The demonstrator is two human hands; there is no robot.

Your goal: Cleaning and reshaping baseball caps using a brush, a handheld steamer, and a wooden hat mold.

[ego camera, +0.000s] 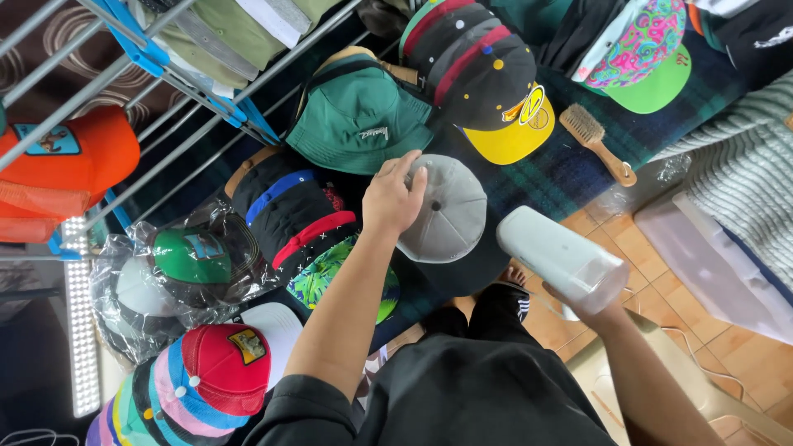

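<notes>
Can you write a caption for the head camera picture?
Left hand holds a grey cap while the right hand aims a white handheld device at it.

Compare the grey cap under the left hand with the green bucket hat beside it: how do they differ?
The grey cap is pale grey with panel seams and a top button; the green bucket hat is dark green and soft-crowned. The grey cap has a dark bill on one side, the bucket hat a brim all round. The left hand grips the grey cap; the bucket hat lies untouched. Both sit crown up.
</notes>
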